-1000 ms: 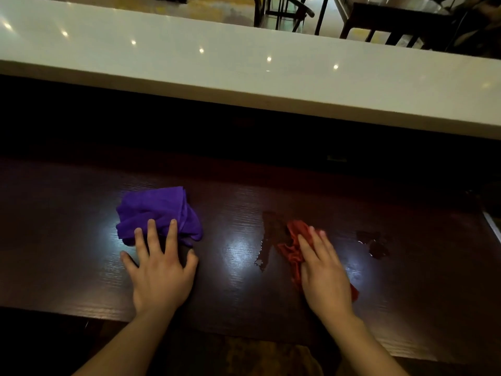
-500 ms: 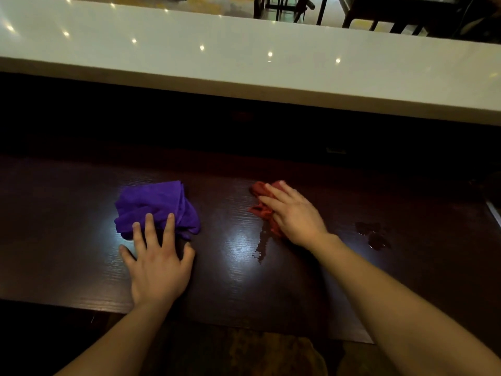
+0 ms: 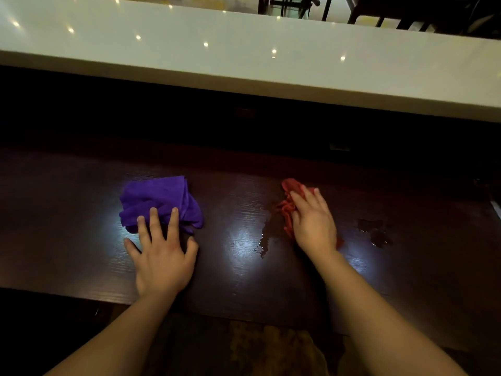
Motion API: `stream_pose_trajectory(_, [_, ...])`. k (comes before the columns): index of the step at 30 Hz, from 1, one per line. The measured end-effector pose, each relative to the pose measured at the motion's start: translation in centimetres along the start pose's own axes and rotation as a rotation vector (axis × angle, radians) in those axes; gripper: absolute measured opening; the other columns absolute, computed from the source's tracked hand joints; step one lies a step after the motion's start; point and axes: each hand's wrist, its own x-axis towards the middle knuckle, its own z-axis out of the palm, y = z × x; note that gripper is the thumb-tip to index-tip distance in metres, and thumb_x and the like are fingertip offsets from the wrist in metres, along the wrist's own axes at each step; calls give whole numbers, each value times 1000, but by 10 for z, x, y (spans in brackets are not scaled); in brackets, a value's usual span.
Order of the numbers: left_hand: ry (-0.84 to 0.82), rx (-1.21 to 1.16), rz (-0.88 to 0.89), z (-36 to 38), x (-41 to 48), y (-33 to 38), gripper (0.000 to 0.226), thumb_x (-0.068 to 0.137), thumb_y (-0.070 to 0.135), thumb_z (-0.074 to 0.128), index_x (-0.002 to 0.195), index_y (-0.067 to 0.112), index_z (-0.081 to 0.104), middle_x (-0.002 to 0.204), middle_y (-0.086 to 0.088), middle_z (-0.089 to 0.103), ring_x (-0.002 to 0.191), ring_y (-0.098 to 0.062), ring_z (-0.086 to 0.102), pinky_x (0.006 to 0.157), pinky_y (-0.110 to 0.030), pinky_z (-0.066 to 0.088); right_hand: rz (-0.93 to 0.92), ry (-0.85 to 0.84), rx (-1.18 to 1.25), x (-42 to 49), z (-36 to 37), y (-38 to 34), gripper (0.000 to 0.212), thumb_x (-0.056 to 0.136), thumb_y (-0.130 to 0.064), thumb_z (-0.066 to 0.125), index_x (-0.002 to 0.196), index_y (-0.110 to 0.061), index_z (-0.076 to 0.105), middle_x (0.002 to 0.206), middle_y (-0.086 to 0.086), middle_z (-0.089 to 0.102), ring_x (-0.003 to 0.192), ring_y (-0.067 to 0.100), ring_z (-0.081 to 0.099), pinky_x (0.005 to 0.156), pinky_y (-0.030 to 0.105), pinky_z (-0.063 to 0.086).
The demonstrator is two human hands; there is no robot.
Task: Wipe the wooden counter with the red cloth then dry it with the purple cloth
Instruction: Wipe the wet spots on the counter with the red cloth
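On the dark wooden counter my right hand presses flat on the crumpled red cloth, which shows beyond and left of the fingers. A streak of liquid lies just left of that hand and a second puddle to its right. The bunched purple cloth rests at centre left. My left hand lies flat with spread fingers, its fingertips on the near edge of the purple cloth.
A raised white bar top runs across the back, with a dark recess below it. Chair and table legs stand beyond. The counter's near edge runs close to my body.
My right hand swept the red cloth from near right to far left, then back to the right and slightly nearer. The left hand and purple cloth stayed put.
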Motion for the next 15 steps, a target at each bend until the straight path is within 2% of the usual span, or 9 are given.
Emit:
stream_pose_trajectory(3, [5,-5,-1,2,0,0,74,92,57,40,155,34,8,165,-13,8,151,-36,2,113,-69,14,66,8,65,18,8,-19,38,92,-20,56,130,-23,59,150,1,43,143,34,25,117,43,24])
stream_pose_trajectory(5, [1,-6,-7,1,0,1,74,92,58,40,155,35,7,165,-13,7,151,-35,1,113,-69,13,6,-25,146,18,10,-29,32,92,-22,58,123,-24,64,146,0,49,143,33,28,117,40,24])
stream_pose_trajectory(7, [1,-4,-12,1,1,1,75,92,58,39,155,35,7,165,-12,6,151,-35,0,113,-68,12,-135,-109,215,9,10,-35,31,91,-22,61,122,-26,65,144,-1,50,143,30,28,118,38,24])
stream_pose_trajectory(10, [1,-8,-4,-1,0,1,74,92,57,40,155,34,8,165,-13,7,151,-35,1,113,-69,13,-418,-225,117,-25,11,-30,40,92,-27,55,132,-33,55,150,-7,42,146,24,23,120,41,20])
stream_pose_trajectory(12, [5,-9,-6,-2,0,1,74,92,57,41,155,34,10,165,-13,9,151,-35,2,113,-69,14,-541,-222,5,-46,10,-18,44,93,-34,45,136,-37,48,153,-10,37,146,19,22,119,39,16])
stream_pose_trajectory(14, [9,-8,-4,-2,0,1,73,91,57,38,155,34,11,165,-13,10,151,-36,3,112,-69,14,-528,-166,-35,-45,5,-2,43,91,-33,46,135,-34,51,151,-7,40,144,20,27,118,43,21])
stream_pose_trajectory(15, [9,-7,-5,-2,-1,1,73,90,58,35,155,34,11,165,-13,10,151,-36,3,112,-69,14,-464,-135,-35,-38,3,4,43,91,-29,51,134,-32,53,151,-5,42,144,23,29,117,46,24])
